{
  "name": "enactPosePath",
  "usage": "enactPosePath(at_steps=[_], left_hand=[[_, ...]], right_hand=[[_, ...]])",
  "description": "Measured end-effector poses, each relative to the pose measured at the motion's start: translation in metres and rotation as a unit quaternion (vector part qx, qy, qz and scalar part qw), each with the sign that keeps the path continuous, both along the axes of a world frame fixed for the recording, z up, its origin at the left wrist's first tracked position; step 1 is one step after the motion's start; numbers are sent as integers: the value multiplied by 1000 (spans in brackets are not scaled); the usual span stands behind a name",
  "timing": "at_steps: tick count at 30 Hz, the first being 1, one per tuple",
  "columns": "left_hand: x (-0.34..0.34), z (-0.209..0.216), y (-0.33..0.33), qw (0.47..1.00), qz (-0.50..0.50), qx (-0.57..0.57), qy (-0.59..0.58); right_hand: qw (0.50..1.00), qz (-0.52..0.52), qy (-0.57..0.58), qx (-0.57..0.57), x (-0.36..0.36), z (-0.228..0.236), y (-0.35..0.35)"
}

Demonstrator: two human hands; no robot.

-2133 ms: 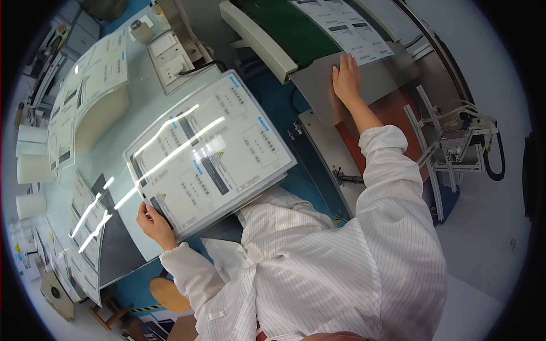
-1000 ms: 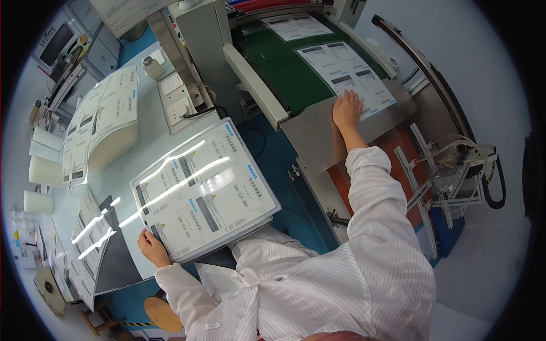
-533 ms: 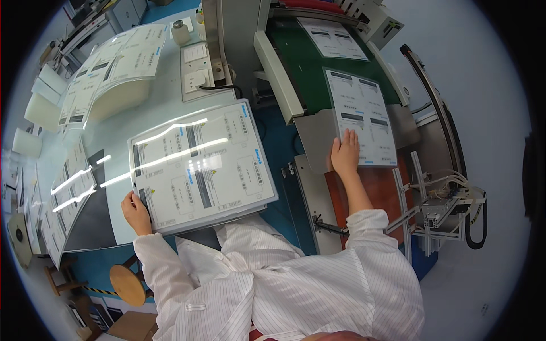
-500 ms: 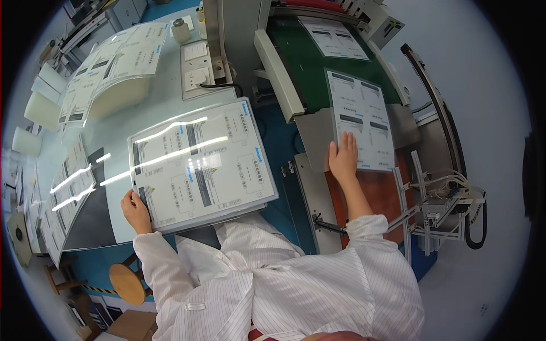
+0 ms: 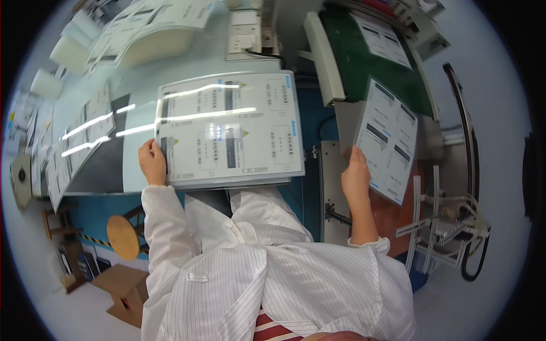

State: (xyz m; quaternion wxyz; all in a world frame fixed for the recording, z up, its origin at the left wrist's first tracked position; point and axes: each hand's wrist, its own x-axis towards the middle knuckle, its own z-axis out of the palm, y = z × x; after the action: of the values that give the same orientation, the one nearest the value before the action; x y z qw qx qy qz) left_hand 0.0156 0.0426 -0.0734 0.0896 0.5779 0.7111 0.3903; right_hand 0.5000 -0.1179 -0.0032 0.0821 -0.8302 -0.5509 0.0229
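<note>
One white rectangular sheet (image 5: 388, 139) with black print had swung aslant over the grey metal plate (image 5: 347, 120), the fingers of the right hand (image 5: 356, 175) now pinching its left edge rather than lying flat, suggesting a lift. The left hand (image 5: 152, 163) touched the glossy white stack (image 5: 261, 150) on the pale surface (image 5: 142, 79); its grip could not be told.

Part of the right hand (image 5: 356, 175) is hidden behind the sheet (image 5: 388, 142), whose small print is blurred. The top edge cuts off the curved sheets (image 5: 149, 24).
</note>
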Motion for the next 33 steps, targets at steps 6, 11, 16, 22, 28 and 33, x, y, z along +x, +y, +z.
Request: enactPosePath(at_steps=[6,11,16,22,28,33], left_hand=[[8,9,0,987,9,114,108],[41,46,-17,989,-44,137,-28],[35,71,-12,742,-130,-168,-636],[19,64,-16,618,-149,-199,-746],[34,67,-17,789,-76,-128,-596],[22,69,-48,810,-63,-32,-583]], right_hand=[[980,97,104,140,-30,55,5],[884,373,124,252,-97,79,6],[801,540,138,220,-112,62,14],[791,583,108,153,-90,52,14],[811,550,96,174,-88,49,15],[839,499,75,204,-83,42,15]])
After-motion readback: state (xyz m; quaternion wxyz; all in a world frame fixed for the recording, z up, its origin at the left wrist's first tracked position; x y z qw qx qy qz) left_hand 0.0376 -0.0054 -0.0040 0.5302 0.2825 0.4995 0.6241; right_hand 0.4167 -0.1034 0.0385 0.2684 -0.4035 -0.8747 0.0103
